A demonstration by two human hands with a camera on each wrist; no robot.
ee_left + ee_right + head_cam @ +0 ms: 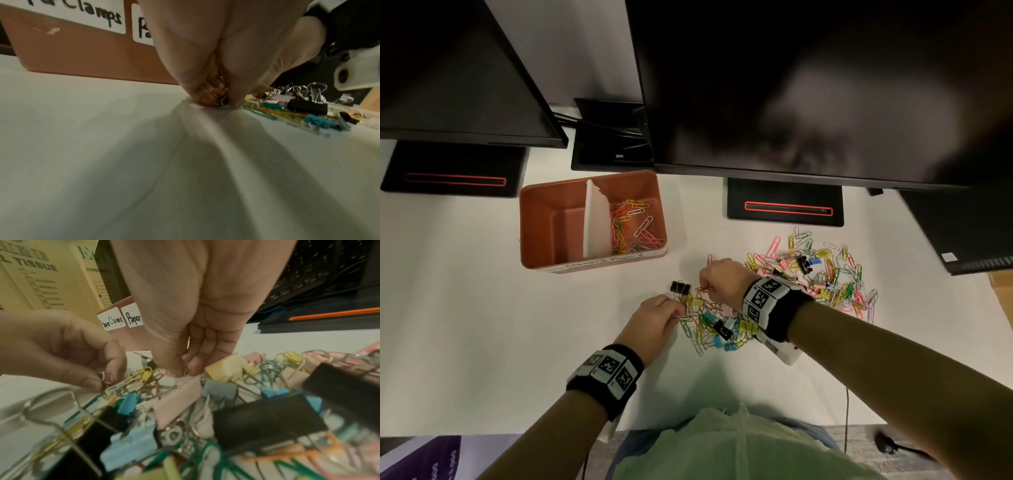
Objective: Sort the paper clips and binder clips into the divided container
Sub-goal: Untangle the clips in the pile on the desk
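Fingertips (92, 382) of my left hand (654, 320) are pinching a silver paper clip (101, 375) at the near-left edge of the mixed heap, down at the white desk (465, 308); the left wrist view shows the same narrow pinch with wire between thumb and forefinger. My right hand (722, 281) is doing likewise just beyond it, thumb and fingers closed tight on an orange paper clip (702, 289) and lifting it a little clear of the pile.

Around both hands I am looking at the near pile (715, 325), a tangle of yellow, green and silver paper clips with blue, yellow, pink and black binder clips mixed through it. One black binder clip (680, 287) is sitting apart at its far-left edge. A second, wider heap (825, 274) is lying to the right, mostly paper clips, with a black binder clip among them.

Farther out, the divided container (534, 233) is standing well apart to the left, under the monitors (791, 85). Its right compartment (633, 222) is holding a modest number of coloured paper clips; its left compartment (565, 226), labelled for clamps, is looking bare as far as I can see.

I am judging the sort to be early: some paper clips are in, no binder clips appear moved, and most of both heaps is still waiting on the desk. Both held clips belong in the right compartment.
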